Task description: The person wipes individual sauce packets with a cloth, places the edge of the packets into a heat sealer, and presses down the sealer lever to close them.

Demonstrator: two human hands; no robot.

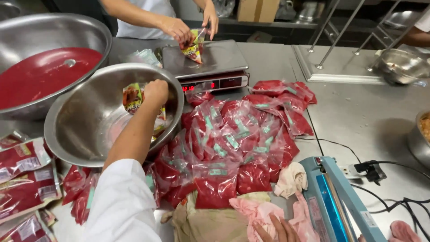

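Observation:
My left hand (155, 92) reaches into a tilted steel bowl (67, 139) and grips a small printed packet (132, 97); more such packets lie at the bowl's bottom. My right hand (274, 230) shows only its fingers at the bottom edge, spread on a pink cloth (253, 211). Between the two lies a heap of clear pouches filled with red sauce (233, 143). Across the table another person's hands (177, 28) hold a printed packet (193, 48) over a digital scale (210, 60).
A large steel bowl of red sauce (42, 74) stands at the far left. Flat red pouches (22, 179) are stacked at the left edge. A blue heat sealer (336, 201) and its cables (371, 170) sit at the lower right. Two steel bowls (403, 66) (420, 136) stand on the right.

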